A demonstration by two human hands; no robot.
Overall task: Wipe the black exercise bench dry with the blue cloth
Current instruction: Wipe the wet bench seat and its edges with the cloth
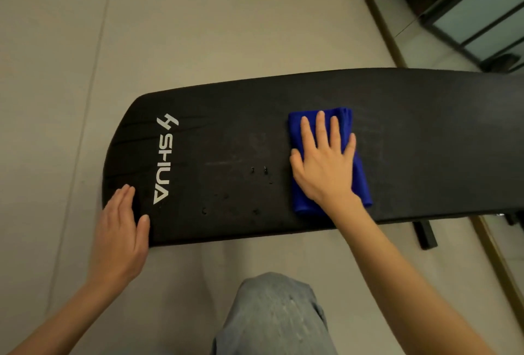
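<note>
Head view: my right hand [326, 159] lies flat, fingers spread, pressing the folded blue cloth [348, 125] mid-bench; my left hand [122, 230] rests open on the black exercise bench [226, 116]. Droplets remain near the logo [166, 159], so I should sweep there firmly.

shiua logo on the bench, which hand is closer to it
Left. The left hand rests on the bench end right beside the logo; the right hand presses the cloth farther along.

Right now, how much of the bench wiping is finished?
Partly. The right hand presses the folded blue cloth flat on the bench, where faint streaks suggest wiping. Droplets remain between cloth and logo. The left hand steadies the end.
</note>
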